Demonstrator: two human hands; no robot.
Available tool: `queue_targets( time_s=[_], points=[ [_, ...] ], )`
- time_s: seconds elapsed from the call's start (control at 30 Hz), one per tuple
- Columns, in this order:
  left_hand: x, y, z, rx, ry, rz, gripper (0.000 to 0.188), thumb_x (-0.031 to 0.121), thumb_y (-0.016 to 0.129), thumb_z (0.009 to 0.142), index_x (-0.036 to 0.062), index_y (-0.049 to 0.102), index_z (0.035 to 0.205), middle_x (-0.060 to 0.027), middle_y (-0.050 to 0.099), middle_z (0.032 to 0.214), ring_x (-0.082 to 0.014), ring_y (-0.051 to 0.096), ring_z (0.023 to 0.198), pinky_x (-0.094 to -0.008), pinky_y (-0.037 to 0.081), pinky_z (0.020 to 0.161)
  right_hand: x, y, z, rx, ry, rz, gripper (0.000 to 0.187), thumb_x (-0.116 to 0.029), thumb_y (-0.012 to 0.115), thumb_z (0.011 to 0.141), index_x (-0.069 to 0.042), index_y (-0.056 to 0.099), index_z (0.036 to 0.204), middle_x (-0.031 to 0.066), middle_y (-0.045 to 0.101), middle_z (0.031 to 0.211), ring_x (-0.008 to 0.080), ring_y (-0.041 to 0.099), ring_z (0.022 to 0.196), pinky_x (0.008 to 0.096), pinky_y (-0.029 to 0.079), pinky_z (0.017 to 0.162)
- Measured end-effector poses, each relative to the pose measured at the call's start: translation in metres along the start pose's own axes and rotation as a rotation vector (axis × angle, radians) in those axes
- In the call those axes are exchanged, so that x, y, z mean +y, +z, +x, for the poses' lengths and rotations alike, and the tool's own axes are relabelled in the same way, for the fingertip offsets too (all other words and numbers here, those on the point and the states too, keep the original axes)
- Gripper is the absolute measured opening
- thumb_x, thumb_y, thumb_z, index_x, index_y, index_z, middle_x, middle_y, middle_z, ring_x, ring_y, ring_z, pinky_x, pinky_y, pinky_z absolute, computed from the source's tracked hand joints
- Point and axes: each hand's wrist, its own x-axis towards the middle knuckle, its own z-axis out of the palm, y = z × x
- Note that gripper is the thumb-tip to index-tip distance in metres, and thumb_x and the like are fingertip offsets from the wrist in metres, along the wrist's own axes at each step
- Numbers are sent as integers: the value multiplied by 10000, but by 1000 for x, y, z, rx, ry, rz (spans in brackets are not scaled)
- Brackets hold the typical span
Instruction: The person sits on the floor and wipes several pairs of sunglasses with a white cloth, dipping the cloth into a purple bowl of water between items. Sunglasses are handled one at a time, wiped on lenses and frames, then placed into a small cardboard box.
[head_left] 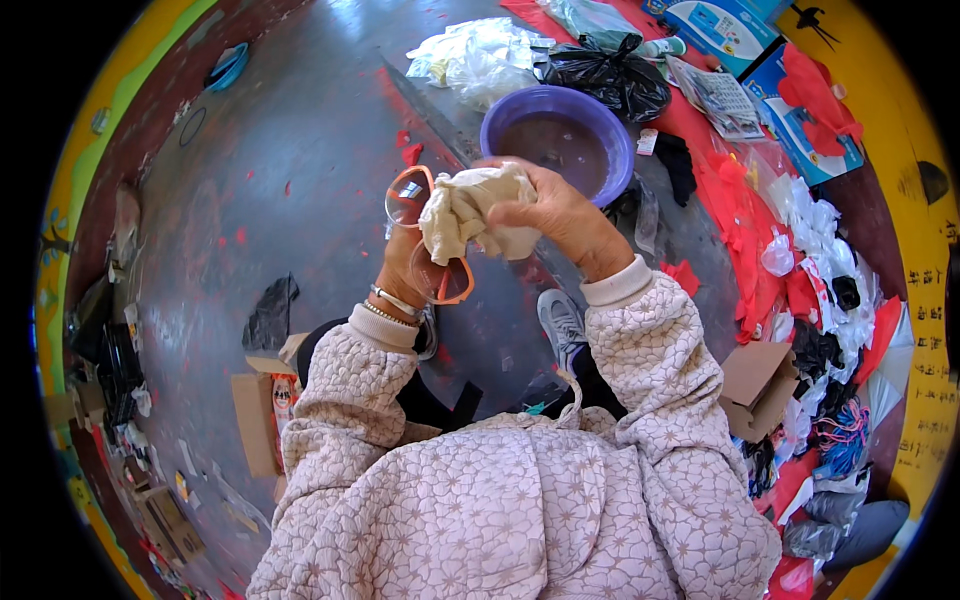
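Hands, two: one left hand, one right hand. Orange-framed eyeglasses, one pair, with two lenses; pale cloth, one; bracelets, two; shoes, two; basins, two: purple basin, one, and blue basin, one; cardboard boxes, at least three.

Orange-framed glasses, cream cloth, purple basin, perhaps brownish water, flower-patterned jacket.

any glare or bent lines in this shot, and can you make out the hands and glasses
Head view: pale glare on the floor near the top edge; head view: the yellow wall on the right bows with fisheye distortion; head view: the right hand, cloth and orange-rimmed glasses read clearly, but the left hand is partly hidden behind them.
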Motion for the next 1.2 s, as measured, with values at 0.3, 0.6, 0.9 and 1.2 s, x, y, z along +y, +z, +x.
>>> queue_targets(
  time_s=[0.3,0.6,0.9,1.2],
  points=[
    [9,-17,16,-10,-256,120,308,189,506,880,-18,479,1108,-20,568,693,-81,566,556,-187,475,445,-15,-48,-4,637,-9,311,163,-160,563,768,-11,630,765,115,639,869,202,628,742,307,494,599],
    [-23,-7,13,226,-253,506,244,122,459,889,34,481,1115,-28,580,785,-113,566,583,-223,487,530,16,29,7,415,-432,-873,128,-131,596,712,-67,633,817,145,532,746,314,544,659,367,440,594],
    [-9,9,12,90,-356,68,386,77,426,877,-88,352,1218,-25,474,626,-75,488,465,-177,440,395,31,-52,17,467,-463,-595,184,-95,549,798,-12,605,952,52,628,828,153,602,717,271,498,634],
    [-16,-17,14,365,-99,294,138,4,398,855,4,518,923,-19,502,647,-49,454,450,-166,372,364,6,34,4,66,-412,-919,131,-63,613,740,6,600,850,127,560,760,239,584,671,323,455,595]
  ],
)
